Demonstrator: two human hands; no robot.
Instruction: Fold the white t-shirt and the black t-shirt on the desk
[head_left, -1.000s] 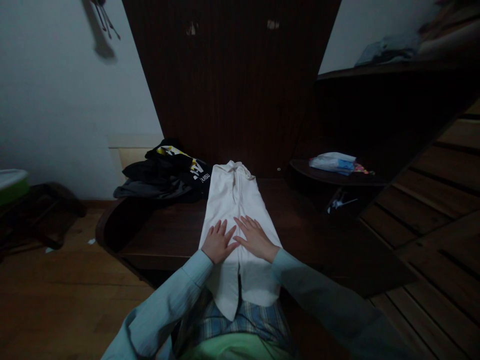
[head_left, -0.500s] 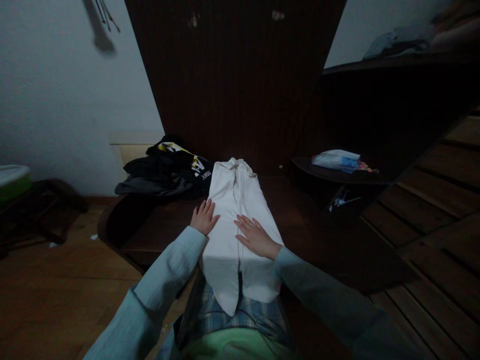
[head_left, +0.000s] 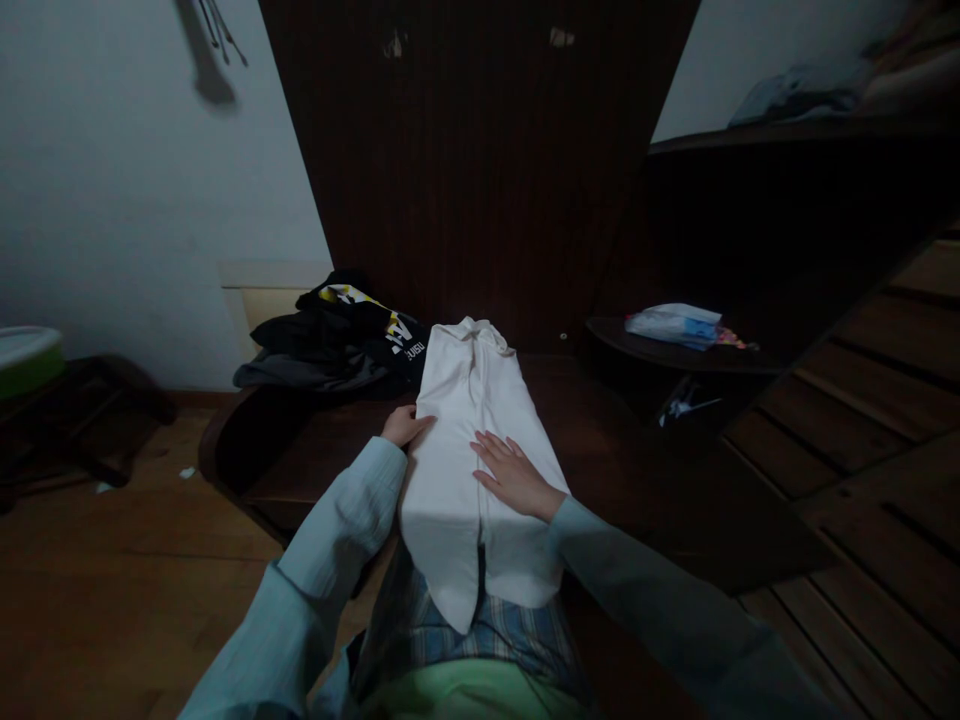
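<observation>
A white collared shirt (head_left: 447, 500) lies folded lengthwise on the dark wooden bench, its collar at the far end and its near end hanging over the bench's front edge toward my lap. My left hand (head_left: 403, 426) is at the shirt's left edge, thumb on top and fingers curled over and under the side, where their tips are hidden. Flat on the cloth right of the middle crease rests my right hand (head_left: 516, 475), its fingers stretched out and a little spread.
Dark clothes (head_left: 322, 345) with white and yellow print are heaped at the bench's left, beside the shirt. A plastic packet (head_left: 671, 326) lies on a small shelf to the right. A green tub (head_left: 30, 362) stands on a stool at far left. The bench (head_left: 315, 465) has a raised curved left end.
My left hand has gone from lying spread on the shirt's left part to gripping its left edge. The right hand stays in place on the cloth.
</observation>
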